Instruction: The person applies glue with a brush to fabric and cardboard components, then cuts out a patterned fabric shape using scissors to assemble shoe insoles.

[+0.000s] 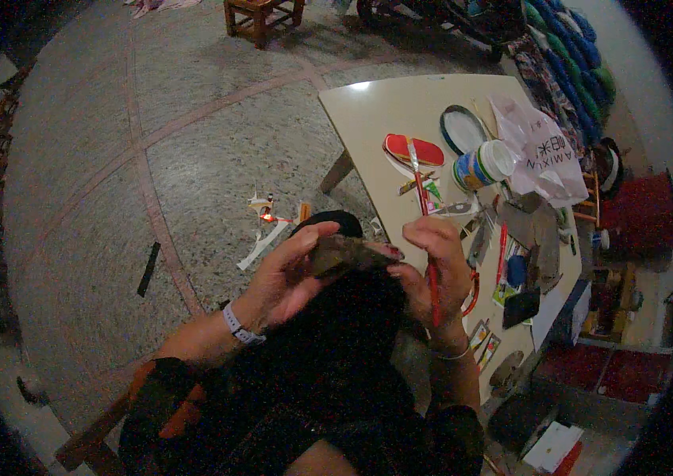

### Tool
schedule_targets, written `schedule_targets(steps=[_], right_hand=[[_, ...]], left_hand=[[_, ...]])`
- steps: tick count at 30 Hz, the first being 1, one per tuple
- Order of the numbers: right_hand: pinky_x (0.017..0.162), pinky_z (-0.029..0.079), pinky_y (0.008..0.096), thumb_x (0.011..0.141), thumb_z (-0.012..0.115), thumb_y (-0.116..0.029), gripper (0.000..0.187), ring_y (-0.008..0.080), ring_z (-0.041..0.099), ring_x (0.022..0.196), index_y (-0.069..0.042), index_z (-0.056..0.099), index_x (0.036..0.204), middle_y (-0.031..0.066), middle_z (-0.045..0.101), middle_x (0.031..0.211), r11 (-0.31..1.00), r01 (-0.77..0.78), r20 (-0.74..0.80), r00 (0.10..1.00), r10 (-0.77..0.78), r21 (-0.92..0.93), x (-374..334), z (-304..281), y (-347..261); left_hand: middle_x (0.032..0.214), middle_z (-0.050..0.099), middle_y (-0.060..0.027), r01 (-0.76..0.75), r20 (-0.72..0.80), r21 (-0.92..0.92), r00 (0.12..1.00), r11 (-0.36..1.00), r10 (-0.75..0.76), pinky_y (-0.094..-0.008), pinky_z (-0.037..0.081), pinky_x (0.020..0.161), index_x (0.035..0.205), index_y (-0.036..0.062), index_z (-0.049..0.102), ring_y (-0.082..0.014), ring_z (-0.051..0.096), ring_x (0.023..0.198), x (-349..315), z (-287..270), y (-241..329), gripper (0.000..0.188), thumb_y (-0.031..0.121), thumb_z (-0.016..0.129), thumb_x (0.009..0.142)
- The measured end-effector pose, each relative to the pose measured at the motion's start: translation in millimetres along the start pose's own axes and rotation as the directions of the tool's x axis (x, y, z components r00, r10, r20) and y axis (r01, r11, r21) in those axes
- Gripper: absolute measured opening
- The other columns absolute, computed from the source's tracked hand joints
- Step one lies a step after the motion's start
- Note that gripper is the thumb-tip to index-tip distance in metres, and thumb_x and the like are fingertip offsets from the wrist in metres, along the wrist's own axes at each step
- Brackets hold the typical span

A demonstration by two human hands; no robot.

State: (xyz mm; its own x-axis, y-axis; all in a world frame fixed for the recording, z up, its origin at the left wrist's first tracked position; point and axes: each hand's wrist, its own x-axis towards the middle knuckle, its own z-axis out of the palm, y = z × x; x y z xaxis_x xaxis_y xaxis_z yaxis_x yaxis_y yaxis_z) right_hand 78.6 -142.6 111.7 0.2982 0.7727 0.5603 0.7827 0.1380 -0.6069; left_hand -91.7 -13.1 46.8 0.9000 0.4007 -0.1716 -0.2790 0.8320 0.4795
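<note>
My left hand [289, 266] grips a dark brown, flat-looking piece [344, 255] between thumb and fingers, above my lap. Its material is too dim and blurred to make out. A long red-handled paintbrush [434, 289] stands nearly upright in my closed right hand [441, 258], its pale bristle end pointing away over the table. The fingertips of this hand are close to the right end of the brown piece; whether they touch it I cannot tell.
To the right stands a cream table [368, 103] with a red oval case [424, 151], a white-lidded jar [483, 164], a round dark-rimmed lid [463, 129], paint tubes and a crumpled pale bag [535, 147]. Scraps [265, 250] and a black strip [148, 270] lie on the floor; a wooden stool [261, 17] is beyond.
</note>
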Motion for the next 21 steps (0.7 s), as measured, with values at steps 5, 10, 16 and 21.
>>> schedule_targets(steps=[5, 10, 16, 21], right_hand=[[0.078, 0.050, 0.0364, 0.081, 0.074, -0.017, 0.023, 0.0285, 0.060, 0.092, -0.006, 0.065, 0.099, 0.0135, 0.061, 0.102, 0.992, 0.031, 0.065, 0.997, -0.040, 0.125, 0, 8, -4], [0.074, 0.049, 0.0361, 0.087, 0.068, -0.021, 0.020, 0.0276, 0.059, 0.089, -0.002, 0.067, 0.094, 0.0148, 0.062, 0.100, 0.982, 0.078, 0.125, 0.987, -0.101, 0.174, 0, 19, -6], [0.078, 0.049, 0.0381, 0.083, 0.073, -0.031, 0.043, 0.0292, 0.058, 0.092, -0.001, 0.062, 0.110, 0.0153, 0.061, 0.104, 0.978, 0.144, 0.170, 0.971, -0.169, 0.150, 12, 22, -8], [0.085, 0.048, 0.0382, 0.075, 0.077, -0.045, 0.074, 0.0279, 0.058, 0.096, 0.004, 0.051, 0.124, 0.0165, 0.060, 0.109, 0.992, -0.011, 0.178, 0.984, -0.012, 0.127, 0, 17, -8]], left_hand=[[0.120, 0.057, -0.0107, 0.114, -0.101, -0.030, 0.988, 0.993, -0.117, -0.0432, 0.042, 0.104, 0.133, 0.0048, 0.043, -0.0240, 0.056, 0.114, -14, -2, 9, 0.055, 0.031, 0.064, 0.089], [0.121, 0.055, -0.0109, 0.067, -0.036, -0.061, 0.997, 0.996, -0.069, -0.0437, 0.043, 0.104, 0.133, 0.0044, 0.040, -0.0276, 0.054, 0.118, -20, -11, 13, 0.061, 0.032, 0.068, 0.086], [0.120, 0.053, -0.0108, -0.022, -0.032, -0.018, 0.999, 1.000, 0.021, -0.0490, 0.041, 0.106, 0.133, 0.0044, 0.040, -0.0327, 0.051, 0.124, -23, -25, 18, 0.065, 0.029, 0.072, 0.082], [0.120, 0.052, -0.0115, -0.222, -0.020, 0.163, 0.973, 0.961, 0.228, -0.0509, 0.041, 0.105, 0.132, 0.0041, 0.039, -0.0354, 0.051, 0.124, -22, -29, 18, 0.065, 0.022, 0.074, 0.080]])
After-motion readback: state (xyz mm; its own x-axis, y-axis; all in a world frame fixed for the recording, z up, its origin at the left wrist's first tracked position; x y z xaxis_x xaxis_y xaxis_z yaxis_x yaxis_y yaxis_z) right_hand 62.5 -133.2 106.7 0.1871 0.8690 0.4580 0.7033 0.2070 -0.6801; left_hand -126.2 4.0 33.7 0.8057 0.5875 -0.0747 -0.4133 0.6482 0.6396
